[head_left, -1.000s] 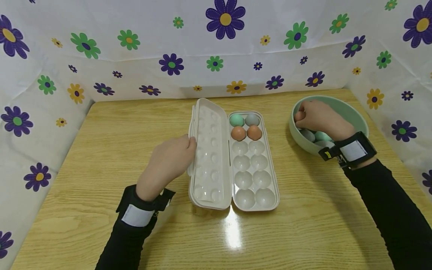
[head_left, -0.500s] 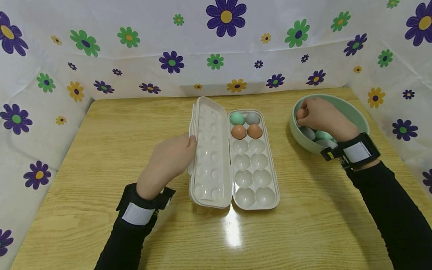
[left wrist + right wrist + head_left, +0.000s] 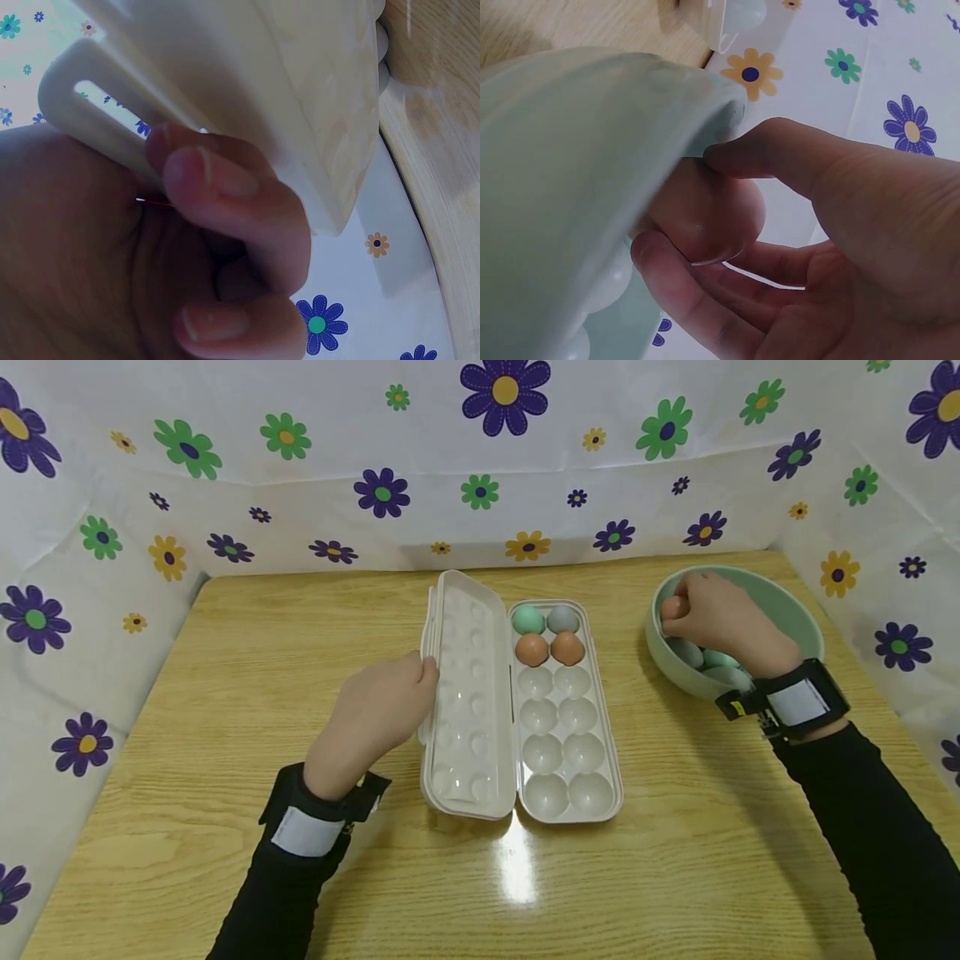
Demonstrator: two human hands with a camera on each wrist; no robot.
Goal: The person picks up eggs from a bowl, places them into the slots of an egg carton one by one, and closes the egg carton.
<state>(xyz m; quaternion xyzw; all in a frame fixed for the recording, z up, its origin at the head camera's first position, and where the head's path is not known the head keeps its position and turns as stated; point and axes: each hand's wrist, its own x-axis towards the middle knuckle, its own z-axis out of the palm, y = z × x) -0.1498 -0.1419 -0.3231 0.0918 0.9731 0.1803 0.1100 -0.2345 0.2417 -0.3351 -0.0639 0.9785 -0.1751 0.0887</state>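
Observation:
In the head view, my left hand (image 3: 375, 718) grips the outer edge of the raised lid (image 3: 468, 710) of a white egg carton (image 3: 545, 795). The left wrist view shows curled fingers (image 3: 232, 217) beside the lid's slotted tab (image 3: 90, 112). My right hand (image 3: 731, 622) reaches into a pale green bowl (image 3: 798, 618) and pinches a brown egg (image 3: 712, 210) between thumb and fingers at the rim. A green egg (image 3: 528, 620) and a grey egg (image 3: 562, 619) fill the carton's back row, with two brown eggs (image 3: 532, 650) in the row before them.
Under the right hand, grey eggs (image 3: 686, 652) and green eggs (image 3: 718, 659) lie in the bowl. A wooden table (image 3: 225, 710) carries everything. Flower-printed white cloth (image 3: 315, 485) borders it at the back and both sides.
My right hand has raised the brown egg slightly within the bowl, and more of the egg shows now. The left hand stays on the lid. The head view has tilted slightly.

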